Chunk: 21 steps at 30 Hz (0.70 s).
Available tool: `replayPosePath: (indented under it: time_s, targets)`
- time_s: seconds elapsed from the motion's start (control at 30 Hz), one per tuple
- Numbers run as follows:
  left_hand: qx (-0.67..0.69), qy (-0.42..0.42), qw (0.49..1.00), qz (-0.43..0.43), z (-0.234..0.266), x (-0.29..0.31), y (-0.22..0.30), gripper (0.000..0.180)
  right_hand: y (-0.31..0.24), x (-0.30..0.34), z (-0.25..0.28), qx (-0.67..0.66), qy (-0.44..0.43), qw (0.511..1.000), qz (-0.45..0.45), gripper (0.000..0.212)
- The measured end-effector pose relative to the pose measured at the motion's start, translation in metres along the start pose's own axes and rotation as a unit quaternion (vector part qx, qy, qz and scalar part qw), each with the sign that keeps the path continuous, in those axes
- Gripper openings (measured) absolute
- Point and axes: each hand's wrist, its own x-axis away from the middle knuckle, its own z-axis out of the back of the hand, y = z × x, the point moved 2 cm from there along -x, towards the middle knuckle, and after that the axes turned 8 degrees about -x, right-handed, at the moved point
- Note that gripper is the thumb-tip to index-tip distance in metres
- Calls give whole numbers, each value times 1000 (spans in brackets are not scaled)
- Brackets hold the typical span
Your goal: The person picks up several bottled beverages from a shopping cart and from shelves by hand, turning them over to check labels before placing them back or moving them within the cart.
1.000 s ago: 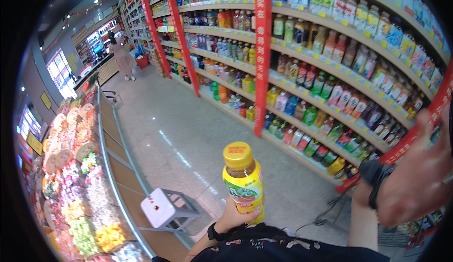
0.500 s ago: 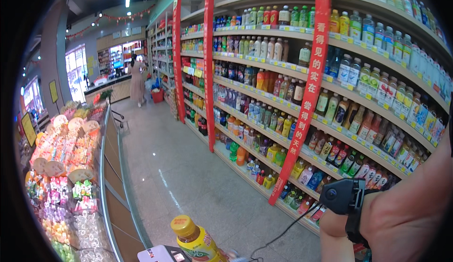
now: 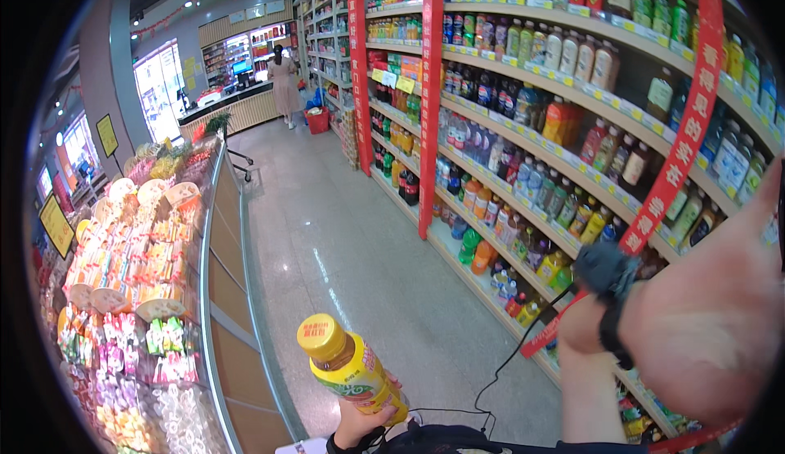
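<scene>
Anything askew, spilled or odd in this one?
Only the loose black cable, dangling from the right-wrist device, looks odd: it might snag. The capped bottle tilts in the left hand; no spill shows.

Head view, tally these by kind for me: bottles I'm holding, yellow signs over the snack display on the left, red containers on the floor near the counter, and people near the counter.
Bottle held in the left hand: 1
Yellow signs: 2
Red container: 1
Person: 1
Total: 5
</scene>
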Motion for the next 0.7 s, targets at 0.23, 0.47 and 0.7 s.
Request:
replayPosePath:
  time_s: [0.23,0.47,0.7]
  targets:
    - [-27,77,991,106,56,-69,-53,40,-19,263,-27,-145,-264,690,-659,54]
    - [-110,-56,985,117,121,-222,-71,45,-26,430,-91,-175,-103,485,-851,75]
    - [-356,-142,922,-57,216,-410,-57,65,111,549,-140,-212,-27,439,-873,60]
